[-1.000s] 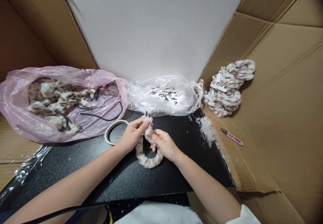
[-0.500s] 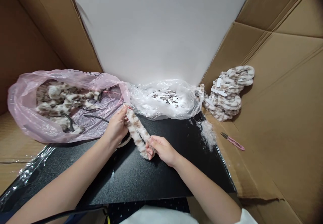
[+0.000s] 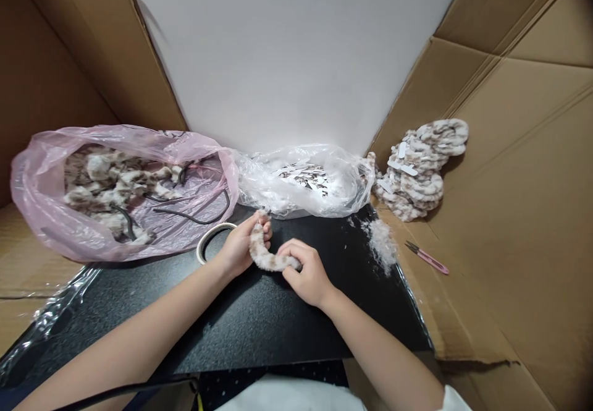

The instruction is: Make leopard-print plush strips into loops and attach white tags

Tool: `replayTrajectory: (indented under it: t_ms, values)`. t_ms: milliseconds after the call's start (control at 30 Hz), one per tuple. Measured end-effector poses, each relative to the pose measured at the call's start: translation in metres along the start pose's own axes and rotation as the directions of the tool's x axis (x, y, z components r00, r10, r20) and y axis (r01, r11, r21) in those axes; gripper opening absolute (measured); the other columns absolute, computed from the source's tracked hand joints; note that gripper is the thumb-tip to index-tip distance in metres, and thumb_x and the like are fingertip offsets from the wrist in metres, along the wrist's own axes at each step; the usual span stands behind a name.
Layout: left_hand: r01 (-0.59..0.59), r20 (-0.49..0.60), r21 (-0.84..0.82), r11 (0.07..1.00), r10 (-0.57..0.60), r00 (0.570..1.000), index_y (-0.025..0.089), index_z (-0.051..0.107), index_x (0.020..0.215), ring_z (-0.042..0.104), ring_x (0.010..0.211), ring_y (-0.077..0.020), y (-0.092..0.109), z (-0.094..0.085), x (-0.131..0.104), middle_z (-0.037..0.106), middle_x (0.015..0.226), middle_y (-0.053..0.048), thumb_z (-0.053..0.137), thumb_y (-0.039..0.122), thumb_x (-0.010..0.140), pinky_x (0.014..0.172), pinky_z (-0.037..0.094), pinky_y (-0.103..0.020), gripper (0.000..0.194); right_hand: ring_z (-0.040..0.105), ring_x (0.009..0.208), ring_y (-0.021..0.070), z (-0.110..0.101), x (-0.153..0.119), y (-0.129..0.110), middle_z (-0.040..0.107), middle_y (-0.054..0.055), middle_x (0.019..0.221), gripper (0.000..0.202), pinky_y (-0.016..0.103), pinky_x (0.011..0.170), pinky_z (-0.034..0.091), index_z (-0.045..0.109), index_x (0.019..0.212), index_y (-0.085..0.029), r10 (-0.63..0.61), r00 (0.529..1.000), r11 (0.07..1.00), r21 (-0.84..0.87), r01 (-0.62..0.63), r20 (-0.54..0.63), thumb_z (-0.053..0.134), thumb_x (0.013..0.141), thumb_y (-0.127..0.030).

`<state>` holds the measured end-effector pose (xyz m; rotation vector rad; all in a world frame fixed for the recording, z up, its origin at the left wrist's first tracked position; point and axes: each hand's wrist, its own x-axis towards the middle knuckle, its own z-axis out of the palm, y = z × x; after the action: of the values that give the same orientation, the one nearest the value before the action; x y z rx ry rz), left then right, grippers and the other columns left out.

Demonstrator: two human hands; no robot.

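Note:
Between my hands is a curved strip of brown-and-white plush fabric (image 3: 263, 259), held over the black tabletop. My left hand (image 3: 241, 247) grips its upper end, with a little of the end poking out above the fingers. Its other end sits in the closed fingers of my right hand (image 3: 308, 272). Just left of my left hand, a roll of tape (image 3: 202, 245) lies on the table, partly hidden behind the wrist.
A pink plastic bag (image 3: 46, 228) on the left holds plush pieces and black cords. Behind my hands, a clear bag (image 3: 259, 179) contains small labels. Plush bands (image 3: 419, 182) are piled at right, near white fluff (image 3: 380, 244) and pink thread snips (image 3: 428, 259) on cardboard.
Both hands have shifted right. The plush strip, stretched out and wide before, is now narrower and bent into a curve. The tape roll shows more.

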<state>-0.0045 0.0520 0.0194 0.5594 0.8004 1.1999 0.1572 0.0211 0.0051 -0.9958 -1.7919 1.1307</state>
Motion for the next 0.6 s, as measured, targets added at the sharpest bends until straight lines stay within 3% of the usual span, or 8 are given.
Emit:
replayTrajectory:
  t_ms: [100,167,267,333,367,433,500,600]
  values:
    - [-0.151,-0.018,0.358,0.922,0.168,0.986,0.019,0.045,0.071,0.044,0.053,-0.0104,-0.007,-0.004,-0.002,0.049,0.064,0.003,0.059,0.048,0.078,0.05,0.04,-0.022,0.034,0.043,0.038,0.0097,-0.001,0.002,0.006,0.051,-0.005,0.046,0.007,0.021,0.041,0.035,0.052,0.063,-0.02,0.252,0.936,0.86,0.387,-0.333,0.244,0.052,0.068,-0.025]
    - [-0.268,0.055,0.723,0.637,0.333,0.941,0.019,0.05,0.073,0.048,0.059,-0.0138,-0.009,-0.009,-0.003,0.051,0.065,0.002,0.052,0.049,0.083,0.056,0.04,-0.024,0.032,0.038,0.032,0.0078,-0.002,0.004,0.009,0.047,-0.007,0.041,0.009,0.02,0.035,0.032,0.052,0.064,-0.019,0.279,0.898,0.703,0.565,-0.432,0.339,0.052,0.065,-0.028]
    - [-0.273,0.224,0.958,0.083,0.374,0.9,0.019,0.058,0.1,0.054,0.065,-0.0193,-0.011,-0.014,-0.006,0.056,0.067,0.0,0.048,0.04,0.089,0.063,0.042,-0.029,0.026,0.039,0.032,0.006,-0.004,0.006,0.011,0.051,-0.007,0.048,0.013,0.023,0.041,0.044,0.054,0.068,-0.018,0.314,0.923,0.571,0.733,-0.37,0.222,0.054,0.065,-0.031]
    - [-0.275,0.308,0.951,-0.138,0.42,0.854,0.017,0.05,0.126,0.06,0.079,-0.0255,-0.009,-0.011,-0.009,0.063,0.084,-0.006,0.049,0.037,0.09,0.072,0.045,-0.036,0.041,0.041,0.033,0.0057,-0.003,0.008,0.012,0.053,-0.006,0.052,0.015,0.024,0.044,0.047,0.055,0.069,-0.017,0.379,0.921,0.595,0.737,-0.32,0.094,0.057,0.066,-0.032]
    - [-0.289,0.358,0.933,-0.214,0.482,0.8,0.016,0.045,0.132,0.06,0.091,-0.029,-0.006,-0.007,-0.011,0.064,0.097,-0.011,0.052,0.037,0.089,0.079,0.046,-0.041,0.048,0.042,0.034,0.006,-0.003,0.009,0.013,0.053,-0.006,0.052,0.016,0.023,0.043,0.047,0.055,0.069,-0.018,0.402,0.915,0.631,0.711,-0.312,0.044,0.059,0.066,-0.033]
    - [-0.364,0.47,0.882,-0.299,0.61,0.638,0.015,0.048,0.129,0.053,0.11,-0.0327,0.003,0.004,-0.02,0.057,0.118,-0.017,0.056,0.033,0.086,0.093,0.042,-0.047,0.047,0.043,0.036,0.0063,-0.002,0.01,0.014,0.052,-0.006,0.05,0.017,0.022,0.042,0.045,0.054,0.066,-0.018,0.41,0.912,0.711,0.635,-0.3,-0.028,0.061,0.066,-0.033]
    - [-0.518,0.55,0.811,-0.272,0.653,0.52,0.019,0.057,0.115,0.053,0.111,-0.0287,0.014,0.018,-0.036,0.057,0.118,-0.014,0.055,0.027,0.088,0.097,0.042,-0.045,0.028,0.042,0.037,0.0065,-0.001,0.011,0.015,0.05,-0.006,0.05,0.018,0.022,0.042,0.042,0.053,0.063,-0.018,0.38,0.923,0.773,0.57,-0.278,-0.066,0.061,0.068,-0.034]
    - [-0.717,0.643,0.693,-0.081,0.52,0.562,0.022,0.065,0.097,0.06,0.099,-0.0239,0.023,0.038,-0.067,0.063,0.104,-0.009,0.054,0.032,0.089,0.085,0.05,-0.037,0.017,0.044,0.041,0.0077,0.001,0.01,0.017,0.051,-0.005,0.051,0.019,0.022,0.043,0.041,0.053,0.063,-0.018,0.339,0.936,0.841,0.477,-0.256,-0.095,0.058,0.072,-0.035]
